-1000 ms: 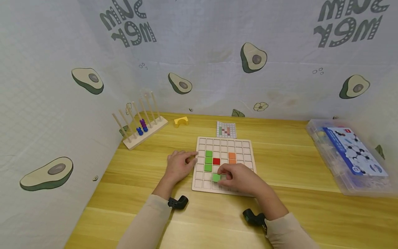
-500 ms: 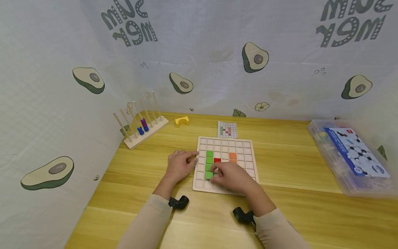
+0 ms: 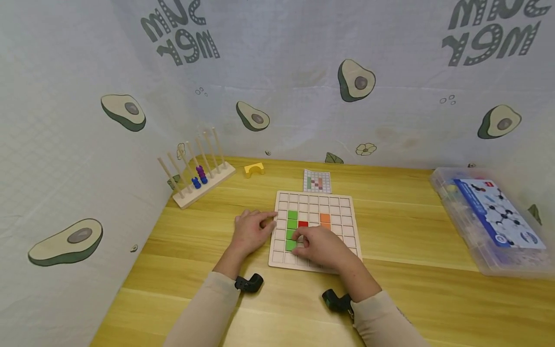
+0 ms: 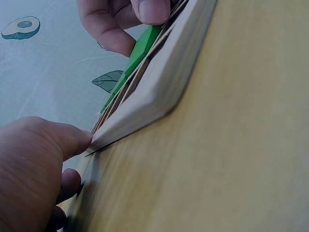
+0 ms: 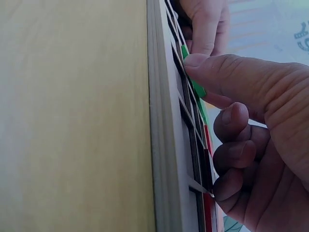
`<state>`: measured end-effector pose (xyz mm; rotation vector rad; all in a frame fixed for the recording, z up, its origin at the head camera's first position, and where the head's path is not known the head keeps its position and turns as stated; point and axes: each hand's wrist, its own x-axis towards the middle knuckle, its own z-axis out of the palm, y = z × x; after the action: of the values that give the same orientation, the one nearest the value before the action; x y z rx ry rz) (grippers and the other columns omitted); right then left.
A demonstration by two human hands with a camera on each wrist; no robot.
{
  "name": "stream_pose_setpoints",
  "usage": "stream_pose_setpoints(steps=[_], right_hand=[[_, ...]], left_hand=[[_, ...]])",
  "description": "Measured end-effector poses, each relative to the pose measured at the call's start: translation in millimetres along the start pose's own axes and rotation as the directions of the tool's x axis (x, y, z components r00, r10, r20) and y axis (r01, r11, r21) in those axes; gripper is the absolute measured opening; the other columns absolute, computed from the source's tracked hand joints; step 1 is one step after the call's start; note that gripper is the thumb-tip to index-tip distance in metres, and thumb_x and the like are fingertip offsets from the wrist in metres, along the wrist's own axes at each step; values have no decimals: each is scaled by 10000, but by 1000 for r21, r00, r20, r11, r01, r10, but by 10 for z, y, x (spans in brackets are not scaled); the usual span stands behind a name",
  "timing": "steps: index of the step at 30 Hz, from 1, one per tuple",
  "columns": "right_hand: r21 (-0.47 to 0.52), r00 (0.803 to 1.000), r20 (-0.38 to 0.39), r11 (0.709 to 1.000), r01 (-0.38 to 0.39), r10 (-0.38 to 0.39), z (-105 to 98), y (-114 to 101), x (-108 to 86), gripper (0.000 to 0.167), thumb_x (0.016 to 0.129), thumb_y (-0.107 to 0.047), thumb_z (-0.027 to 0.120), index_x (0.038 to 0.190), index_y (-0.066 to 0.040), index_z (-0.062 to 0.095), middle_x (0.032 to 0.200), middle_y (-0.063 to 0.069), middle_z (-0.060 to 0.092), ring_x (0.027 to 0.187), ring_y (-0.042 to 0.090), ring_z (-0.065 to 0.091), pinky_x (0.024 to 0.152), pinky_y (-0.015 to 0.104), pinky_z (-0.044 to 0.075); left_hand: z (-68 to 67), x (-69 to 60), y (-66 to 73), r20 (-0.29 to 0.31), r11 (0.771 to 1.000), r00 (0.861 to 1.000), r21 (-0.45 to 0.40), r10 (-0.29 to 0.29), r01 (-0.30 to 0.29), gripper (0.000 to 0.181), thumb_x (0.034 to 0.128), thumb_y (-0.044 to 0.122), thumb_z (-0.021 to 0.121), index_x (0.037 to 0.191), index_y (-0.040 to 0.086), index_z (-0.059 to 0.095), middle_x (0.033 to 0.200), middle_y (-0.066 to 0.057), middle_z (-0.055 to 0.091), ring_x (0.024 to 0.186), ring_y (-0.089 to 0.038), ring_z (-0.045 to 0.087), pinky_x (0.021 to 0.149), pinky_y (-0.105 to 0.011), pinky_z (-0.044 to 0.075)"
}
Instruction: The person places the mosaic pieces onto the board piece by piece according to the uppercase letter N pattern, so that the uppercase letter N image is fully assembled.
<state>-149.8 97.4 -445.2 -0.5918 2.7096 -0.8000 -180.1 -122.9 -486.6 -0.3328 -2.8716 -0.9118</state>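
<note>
My right hand (image 3: 323,246) is over the wooden grid board (image 3: 279,257). Its thumb and index finger pinch a green square tile (image 3: 291,245) at the near end of a column of green tiles (image 3: 292,215). In the left wrist view that green tile (image 4: 143,46) appears slightly tilted on the board. Beside the column is a red tile (image 3: 303,223), and farther right are orange tiles (image 3: 325,219); my right hand covers part of this area. My left hand (image 3: 251,233) rests on the table, fingertips touching the board's left edge, holding nothing.
A pattern card (image 3: 317,182) lies just behind the board. At the back left stand a peg rack (image 3: 188,195) with blue and purple beads and a yellow arch block (image 3: 254,168). A clear plastic box (image 3: 470,241) with a blue-and-white printed sheet is on the right.
My right hand has moved left with the green tile, bringing it in line with the green column, and has barely moved since half a second ago. The left hand has stayed at the board's edge.
</note>
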Motion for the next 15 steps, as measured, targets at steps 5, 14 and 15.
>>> stream_pose_setpoints(steps=[5,14,15], right_hand=[[7,1000,13,1000,-9,9,19,-11,-8,191,865,-274,813,1026,-212,730,634,-69,517,567,77,452,545,242,360],[59,1000,-17,998,-15,16,-150,62,-60,194,945,-296,727,1100,-180,729,649,-51,525,565,103,459,546,261,377],[65,999,-24,998,-22,24,-188,91,-72,201,953,-297,719,1109,-171,724,655,-45,531,565,107,467,549,263,384]], left_hand=[[6,-23,-20,11,1000,1000,3,-9,9,287,986,370,654,1250,302,742,757,94,570,789,-144,430,768,-346,263],[1,-23,-20,3,1000,1000,7,-8,8,283,983,364,662,1246,300,745,755,92,565,791,-142,428,759,-338,261],[4,-23,-20,3,1000,1000,8,-6,6,283,983,365,663,1245,301,745,752,94,562,789,-140,426,759,-336,261]])
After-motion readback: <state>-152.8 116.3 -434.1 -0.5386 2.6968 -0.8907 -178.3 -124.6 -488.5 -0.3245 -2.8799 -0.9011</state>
